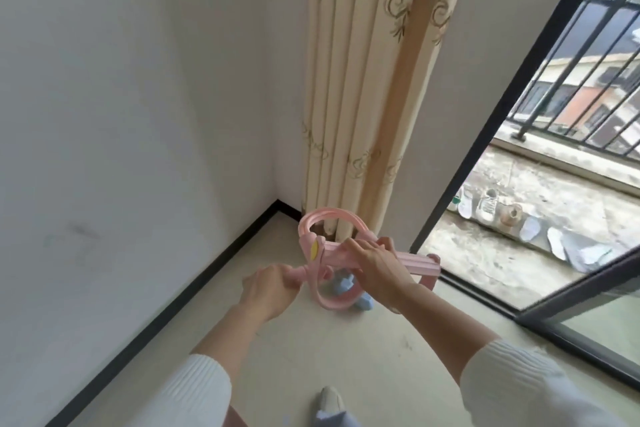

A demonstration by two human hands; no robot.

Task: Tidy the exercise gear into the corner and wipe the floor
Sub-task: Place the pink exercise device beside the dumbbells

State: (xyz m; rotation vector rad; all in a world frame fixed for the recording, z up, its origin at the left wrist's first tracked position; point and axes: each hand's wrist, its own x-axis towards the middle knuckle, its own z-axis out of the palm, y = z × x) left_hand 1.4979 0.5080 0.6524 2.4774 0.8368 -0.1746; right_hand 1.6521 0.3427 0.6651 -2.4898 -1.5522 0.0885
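Room corner: white walls [138, 80], black skirting [166, 317], beige floor [311, 357], cream patterned curtain [363, 97], dark-framed glass door [609, 322], railed balcony [502, 253] with, apparently, shoes [488, 206].

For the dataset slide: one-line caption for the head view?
Left hand and right hand grip a pink exerciser above the floor by the curtain, beside the sliding door.

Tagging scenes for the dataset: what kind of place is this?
Probably a home room's corner opening onto a balcony: floor-length curtain, sliding glass door, shoes outside by the railing.
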